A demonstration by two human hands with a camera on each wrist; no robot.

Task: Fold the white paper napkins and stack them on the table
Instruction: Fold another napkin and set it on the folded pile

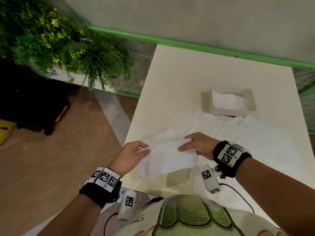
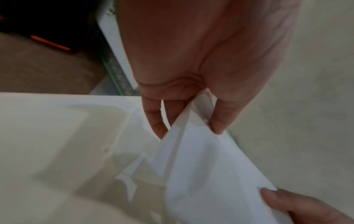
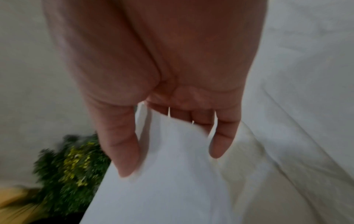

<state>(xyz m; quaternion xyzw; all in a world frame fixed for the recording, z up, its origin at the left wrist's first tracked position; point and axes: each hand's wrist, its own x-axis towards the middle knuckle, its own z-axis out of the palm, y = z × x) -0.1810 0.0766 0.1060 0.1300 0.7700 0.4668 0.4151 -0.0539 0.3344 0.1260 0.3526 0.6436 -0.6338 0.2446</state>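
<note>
I hold a white paper napkin [image 1: 167,159] in the air above the near part of the white table [image 1: 170,82]. My left hand [image 1: 136,151] pinches its left edge between thumb and fingers; the left wrist view shows that pinch on the napkin [image 2: 201,174]. My right hand [image 1: 192,145] pinches the right edge, and the right wrist view has the thumb over the napkin [image 3: 172,174] with the fingers behind it. A folded napkin [image 1: 165,135] lies on the table just beyond my hands. A white holder [image 1: 207,101] farther back contains more napkins [image 1: 228,102].
A white cloth [image 1: 247,138] covers the table's right side, under the holder. A green rail [image 1: 187,43] runs behind the table. A planter with green plants [image 1: 68,48] stands to the left, over brown floor with a black and orange bag [image 1: 34,106].
</note>
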